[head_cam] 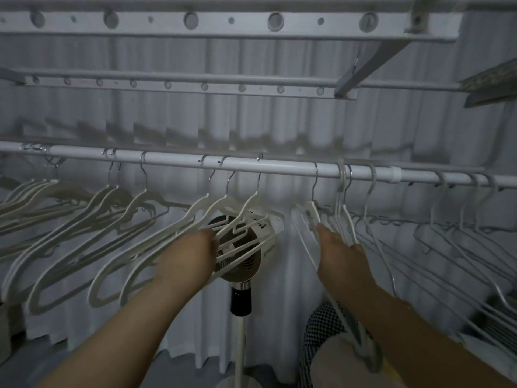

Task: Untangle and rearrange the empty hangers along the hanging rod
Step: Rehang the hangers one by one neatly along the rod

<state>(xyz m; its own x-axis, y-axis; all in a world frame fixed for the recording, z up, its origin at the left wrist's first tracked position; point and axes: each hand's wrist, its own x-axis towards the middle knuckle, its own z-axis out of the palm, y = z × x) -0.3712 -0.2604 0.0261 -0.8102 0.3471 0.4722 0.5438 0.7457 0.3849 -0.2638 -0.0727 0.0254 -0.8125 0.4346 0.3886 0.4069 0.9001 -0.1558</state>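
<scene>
The left hand [193, 256] reaches into the cream hangers [221, 203]; its fingertips are hidden, so its grip cannot be told. The right hand [345, 259], fingers stretched out, touches a white hanger [309, 211]. A fan [246, 247] stands between the hands. At 12 o'clock the hanging rod [279, 167] carries both, with thin hangers [342, 189] at 3 o'clock.

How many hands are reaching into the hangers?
2. The left hand is among the thick white hangers in front of the fan; the right hand is against the thinner hangers further right. No other hands show.
</scene>
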